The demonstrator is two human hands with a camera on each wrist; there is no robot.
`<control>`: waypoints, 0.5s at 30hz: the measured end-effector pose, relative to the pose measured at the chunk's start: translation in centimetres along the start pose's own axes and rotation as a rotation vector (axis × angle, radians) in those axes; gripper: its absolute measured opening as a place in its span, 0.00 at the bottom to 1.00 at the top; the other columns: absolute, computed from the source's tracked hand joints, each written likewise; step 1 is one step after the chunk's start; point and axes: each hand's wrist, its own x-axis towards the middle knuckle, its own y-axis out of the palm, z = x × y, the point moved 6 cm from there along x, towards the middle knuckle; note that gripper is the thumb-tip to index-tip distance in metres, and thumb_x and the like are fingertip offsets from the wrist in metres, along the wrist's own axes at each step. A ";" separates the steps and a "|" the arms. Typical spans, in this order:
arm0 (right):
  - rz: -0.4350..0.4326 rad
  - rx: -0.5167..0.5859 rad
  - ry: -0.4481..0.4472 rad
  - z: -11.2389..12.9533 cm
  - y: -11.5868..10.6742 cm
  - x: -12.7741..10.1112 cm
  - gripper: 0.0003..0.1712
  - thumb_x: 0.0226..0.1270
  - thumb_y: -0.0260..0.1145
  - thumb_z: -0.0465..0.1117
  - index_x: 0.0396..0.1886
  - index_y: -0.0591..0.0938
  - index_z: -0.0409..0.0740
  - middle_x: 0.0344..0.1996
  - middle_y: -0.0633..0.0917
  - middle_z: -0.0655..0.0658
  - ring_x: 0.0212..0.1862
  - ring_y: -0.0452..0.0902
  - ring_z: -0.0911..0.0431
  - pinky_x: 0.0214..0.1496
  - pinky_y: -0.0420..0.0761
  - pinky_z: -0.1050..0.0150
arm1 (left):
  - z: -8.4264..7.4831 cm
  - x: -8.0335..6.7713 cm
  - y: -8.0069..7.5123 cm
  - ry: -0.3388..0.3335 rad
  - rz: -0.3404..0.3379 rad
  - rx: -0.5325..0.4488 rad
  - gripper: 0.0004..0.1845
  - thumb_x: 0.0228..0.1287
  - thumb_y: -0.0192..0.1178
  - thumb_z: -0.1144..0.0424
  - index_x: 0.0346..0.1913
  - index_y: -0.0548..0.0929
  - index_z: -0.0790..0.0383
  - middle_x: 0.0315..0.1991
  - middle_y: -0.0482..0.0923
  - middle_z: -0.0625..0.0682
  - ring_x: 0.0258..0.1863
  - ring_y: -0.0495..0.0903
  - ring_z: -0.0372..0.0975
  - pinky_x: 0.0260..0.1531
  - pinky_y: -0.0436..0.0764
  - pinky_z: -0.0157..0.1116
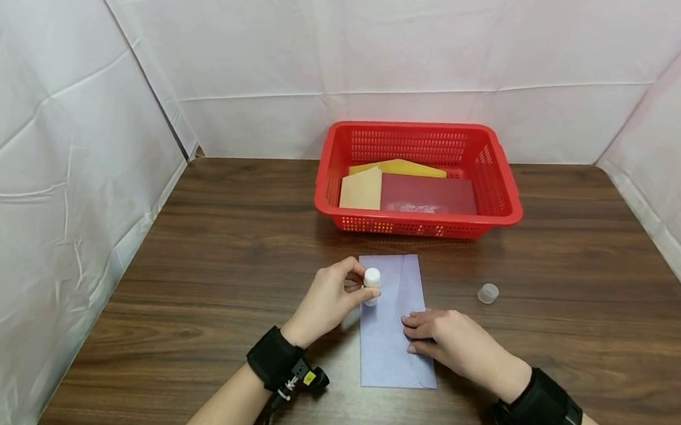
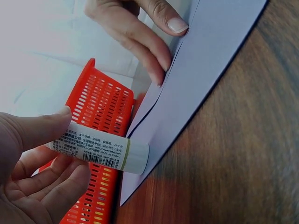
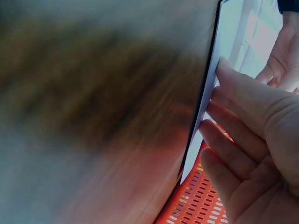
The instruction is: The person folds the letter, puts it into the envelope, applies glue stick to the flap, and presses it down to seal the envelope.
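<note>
A pale purple envelope lies lengthwise on the table, its flap seam running along it. Between thumb and fingers, my left hand grips a white glue stick with a printed label and barcode. The stick is upright over the envelope's far left part, and its lower end appears to meet the paper in the left wrist view. My right hand rests its fingertips on the envelope's right side, beside the seam; the fingers are extended and hold nothing. To the right lies a small translucent cap.
Behind the envelope stands a red perforated basket holding a yellow envelope, a cream envelope and a dark red one. White sheeting walls the wooden table at the back and both sides.
</note>
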 end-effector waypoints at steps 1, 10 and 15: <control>-0.010 -0.009 -0.006 0.1 0.0 -0.1 0.15 0.58 0.78 0.38 0.46 0.91 0.42 0.47 0.89 0.44 0.51 0.85 0.51 0.50 0.84 0.54 | 0.0 0.0 0.0 0.001 -0.001 0.001 0.11 0.63 0.71 0.63 0.43 0.81 0.62 0.42 0.84 0.52 0.44 0.84 0.41 0.41 0.83 0.31; -0.057 -0.093 0.011 1.5 0.2 -0.4 0.08 0.55 0.78 0.33 0.36 0.92 0.42 0.38 0.90 0.47 0.41 0.88 0.53 0.41 0.86 0.59 | -0.2 0.0 0.0 0.012 0.002 0.000 0.11 0.63 0.72 0.63 0.43 0.81 0.62 0.42 0.84 0.52 0.44 0.84 0.41 0.40 0.83 0.30; -0.062 -0.080 0.025 2.4 0.4 -0.6 0.06 0.55 0.77 0.30 0.32 0.91 0.42 0.36 0.90 0.48 0.39 0.88 0.55 0.38 0.86 0.62 | -0.2 0.1 -0.1 0.014 -0.001 0.011 0.11 0.62 0.72 0.63 0.42 0.81 0.62 0.42 0.84 0.52 0.42 0.83 0.40 0.39 0.82 0.29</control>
